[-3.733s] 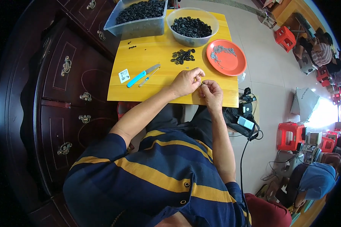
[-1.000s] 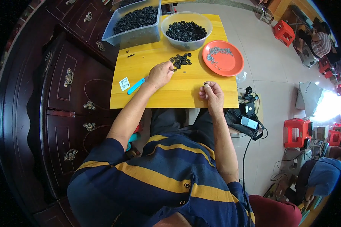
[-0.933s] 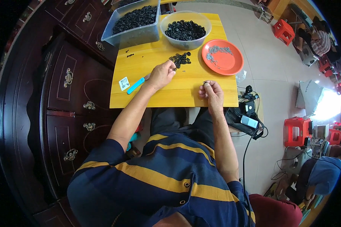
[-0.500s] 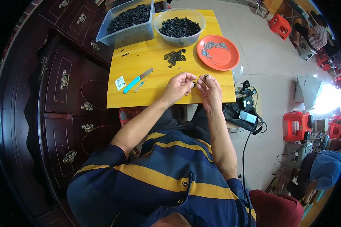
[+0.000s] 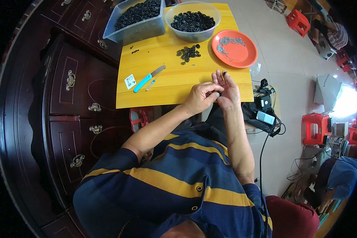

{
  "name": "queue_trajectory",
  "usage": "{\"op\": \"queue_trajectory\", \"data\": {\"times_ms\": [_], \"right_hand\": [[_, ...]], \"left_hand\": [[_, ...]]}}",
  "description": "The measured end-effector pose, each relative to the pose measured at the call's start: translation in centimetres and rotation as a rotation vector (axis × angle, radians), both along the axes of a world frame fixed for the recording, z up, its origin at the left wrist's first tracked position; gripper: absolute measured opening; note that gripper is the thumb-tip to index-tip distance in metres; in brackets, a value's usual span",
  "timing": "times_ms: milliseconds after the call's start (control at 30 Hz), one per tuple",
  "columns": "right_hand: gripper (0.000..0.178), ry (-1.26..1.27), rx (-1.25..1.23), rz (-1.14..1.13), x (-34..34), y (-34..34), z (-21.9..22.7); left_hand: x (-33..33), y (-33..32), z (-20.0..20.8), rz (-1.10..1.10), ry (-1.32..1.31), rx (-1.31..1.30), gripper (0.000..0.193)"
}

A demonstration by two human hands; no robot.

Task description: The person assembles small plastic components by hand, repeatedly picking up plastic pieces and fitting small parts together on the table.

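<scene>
My left hand [image 5: 204, 97] is closed in a pinch, its fingertips touching or just above the palm of my right hand. What it pinches, if anything, is too small to name. My right hand [image 5: 229, 92] is turned palm up with its fingers fairly straight, and a small black piece [image 5: 224, 73] sits at its fingertips. Beyond the hands lies a loose pile of small black oval plastic links [image 5: 189, 52]. A tiny pale piece [image 5: 193, 64] rests just in front of that pile. Both hands are over the near right part of the yellow table [image 5: 170, 95].
A clear round bowl [image 5: 216, 24] and a clear rectangular bin [image 5: 135, 33] hold many black pieces at the back. An orange plate [image 5: 248, 57] carries small silvery parts. Left lie a blue-handled knife [image 5: 142, 84], a thin tool [image 5: 151, 85] and a white label [image 5: 129, 81]. Dark drawers [image 5: 71, 103] flank the table.
My right hand has turned palm up, and its fingers have straightened. My left hand has moved in over its palm. The whole view has shifted slightly.
</scene>
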State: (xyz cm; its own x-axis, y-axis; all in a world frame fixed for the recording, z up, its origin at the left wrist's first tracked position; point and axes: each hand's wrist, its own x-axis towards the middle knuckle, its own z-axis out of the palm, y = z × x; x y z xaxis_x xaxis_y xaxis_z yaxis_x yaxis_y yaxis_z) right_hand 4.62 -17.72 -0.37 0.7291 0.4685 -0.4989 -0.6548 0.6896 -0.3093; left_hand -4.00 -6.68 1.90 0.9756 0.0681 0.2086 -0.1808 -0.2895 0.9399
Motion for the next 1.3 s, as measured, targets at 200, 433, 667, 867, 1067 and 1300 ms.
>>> {"op": "queue_trajectory", "data": {"times_ms": [200,433,667,867,1067,1300], "right_hand": [[0.019,-0.02,-0.016,0.0,-0.1,-0.1,0.9],[0.017,-0.065,0.024,0.02,0.4,-0.8,0.5],[0.018,-0.172,-0.094,0.025,-0.4,-0.9,0.1],[0.018,-0.169,-0.058,0.093,-0.8,0.0,0.2],[0.022,-0.04,-0.021,0.054,-0.4,0.0,0.2],[0.023,-0.096,-0.036,0.055,-0.1,-0.1,-0.6]], "left_hand": [[0.0,0.6,0.6,-0.004,0.088,0.0,0.013],[0.0,0.8,-0.2,-0.024,0.041,-0.093,0.009],[0.1,1.8,-0.7,0.041,0.186,-0.266,0.008],[0.4,0.6,-0.5,0.056,-0.007,-0.318,0.026],[-0.7,0.3,-0.3,-0.023,0.006,0.02,0.026],[-0.5,1.2,-0.8,-0.092,0.145,-0.128,0.024]]}}
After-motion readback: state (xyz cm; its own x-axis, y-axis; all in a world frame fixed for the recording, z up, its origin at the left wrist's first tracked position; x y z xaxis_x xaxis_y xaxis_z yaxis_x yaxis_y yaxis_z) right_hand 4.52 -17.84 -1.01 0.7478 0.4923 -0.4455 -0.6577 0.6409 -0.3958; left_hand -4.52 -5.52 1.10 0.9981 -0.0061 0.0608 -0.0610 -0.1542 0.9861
